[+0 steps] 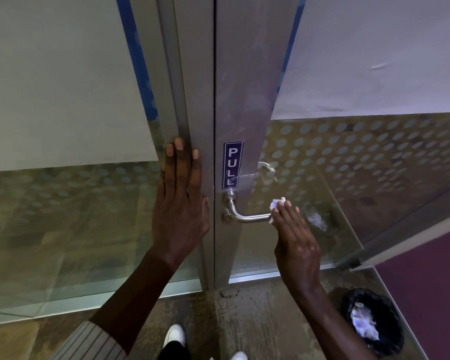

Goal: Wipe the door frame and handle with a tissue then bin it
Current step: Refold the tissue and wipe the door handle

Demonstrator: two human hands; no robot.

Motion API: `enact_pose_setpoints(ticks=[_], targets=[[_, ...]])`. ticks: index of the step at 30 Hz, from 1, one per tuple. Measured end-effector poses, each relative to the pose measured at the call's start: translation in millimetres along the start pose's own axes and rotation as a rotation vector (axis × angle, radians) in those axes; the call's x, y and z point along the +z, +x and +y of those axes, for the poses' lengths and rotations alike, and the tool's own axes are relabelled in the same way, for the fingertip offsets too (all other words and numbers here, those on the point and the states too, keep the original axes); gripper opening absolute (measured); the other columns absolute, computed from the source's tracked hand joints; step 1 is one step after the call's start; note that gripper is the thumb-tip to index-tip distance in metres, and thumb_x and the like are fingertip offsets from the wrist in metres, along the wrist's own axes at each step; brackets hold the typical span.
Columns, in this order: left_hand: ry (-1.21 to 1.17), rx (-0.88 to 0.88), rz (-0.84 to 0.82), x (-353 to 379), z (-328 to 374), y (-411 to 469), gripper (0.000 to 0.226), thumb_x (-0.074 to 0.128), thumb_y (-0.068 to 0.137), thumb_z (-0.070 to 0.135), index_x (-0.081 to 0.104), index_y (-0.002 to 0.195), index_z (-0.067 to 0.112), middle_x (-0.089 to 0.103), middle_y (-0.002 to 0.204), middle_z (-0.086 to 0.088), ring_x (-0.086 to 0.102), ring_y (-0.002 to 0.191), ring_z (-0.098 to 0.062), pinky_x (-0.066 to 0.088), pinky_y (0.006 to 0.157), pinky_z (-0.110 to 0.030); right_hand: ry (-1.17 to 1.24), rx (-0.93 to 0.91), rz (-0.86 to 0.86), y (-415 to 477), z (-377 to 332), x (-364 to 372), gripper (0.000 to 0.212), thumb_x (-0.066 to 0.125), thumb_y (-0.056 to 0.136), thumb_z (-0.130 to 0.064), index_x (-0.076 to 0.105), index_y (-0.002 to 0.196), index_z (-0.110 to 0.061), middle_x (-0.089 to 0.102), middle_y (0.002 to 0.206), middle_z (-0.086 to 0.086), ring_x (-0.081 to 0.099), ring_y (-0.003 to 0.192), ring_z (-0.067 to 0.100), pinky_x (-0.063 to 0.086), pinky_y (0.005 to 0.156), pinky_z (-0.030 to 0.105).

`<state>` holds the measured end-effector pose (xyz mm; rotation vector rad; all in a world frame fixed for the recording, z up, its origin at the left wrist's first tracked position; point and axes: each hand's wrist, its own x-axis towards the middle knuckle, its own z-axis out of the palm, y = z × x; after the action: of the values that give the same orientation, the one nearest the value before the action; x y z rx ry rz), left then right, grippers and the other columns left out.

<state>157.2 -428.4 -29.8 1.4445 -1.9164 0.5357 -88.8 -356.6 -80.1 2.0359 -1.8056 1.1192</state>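
A grey metal door frame (240, 81) runs up the middle of the view, with a blue PULL sticker (232, 165) on it. Below the sticker a steel lever handle (244, 216) sticks out to the right. My right hand (295, 239) covers the handle's free end and presses a crumpled white tissue (275, 203) against it. My left hand (179, 201) lies flat, fingers spread, on the fixed frame post (192, 100) left of the door gap, holding nothing.
A black-lined bin (373, 324) with white paper in it stands on the floor at the lower right. Frosted, dotted glass panels (374, 157) flank the frame on both sides. My white shoes (176, 335) show at the bottom, on a brown floor.
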Motion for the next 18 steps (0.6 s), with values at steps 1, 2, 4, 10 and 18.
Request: enact_pose_setpoints(ticks=[1,2,4,10,18], targets=[[0.0,-0.004,0.0,0,0,0,0.122,0.08,0.091,0.025,-0.005,0.177,0.01,-0.02,0.184,-0.016,-0.014,0.174,-0.033,0.006,0.141,-0.043,0.028,0.028,0.014,5,0,-1,0.053,0.064,0.093,0.023,0.069,0.141,-0.002,0.067,0.149,0.012,0.062,0.142,0.032,0.055,0.116,0.052],[0.001,-0.006,-0.002,0,0,0,0.122,0.081,0.091,0.024,-0.005,0.177,0.009,-0.02,0.184,-0.016,-0.014,0.174,-0.034,0.005,0.141,-0.043,0.062,0.071,0.038,9,1,-2,0.049,0.064,0.095,0.02,0.071,0.139,-0.003,0.069,0.146,0.012,0.067,0.137,0.03,0.056,0.115,0.045],[0.005,-0.004,-0.01,-1,-1,0,0.123,0.082,0.091,0.025,-0.004,0.177,0.009,-0.021,0.184,-0.016,-0.014,0.174,-0.034,0.008,0.14,-0.044,0.165,0.263,0.12,16,-1,-5,0.041,0.069,0.097,0.011,0.077,0.132,-0.008,0.077,0.133,0.011,0.077,0.116,0.014,0.054,0.103,0.012],[0.008,-0.001,-0.015,-2,-1,1,0.123,0.082,0.091,0.026,-0.005,0.177,0.01,-0.022,0.184,-0.016,-0.016,0.174,-0.033,0.018,0.137,-0.05,1.067,1.089,0.312,31,-11,6,0.024,0.073,0.099,0.001,0.078,0.123,0.002,0.085,0.105,0.005,0.08,0.102,0.013,0.062,0.105,0.044],[0.02,0.005,0.007,2,-3,0,0.12,0.08,0.091,0.024,-0.002,0.177,0.008,-0.018,0.185,-0.018,-0.012,0.175,-0.035,0.004,0.141,-0.043,1.546,1.497,0.239,25,-49,12,0.033,0.055,0.107,0.005,0.061,0.139,0.01,0.071,0.13,0.03,0.074,0.105,0.034,0.053,0.11,0.056]])
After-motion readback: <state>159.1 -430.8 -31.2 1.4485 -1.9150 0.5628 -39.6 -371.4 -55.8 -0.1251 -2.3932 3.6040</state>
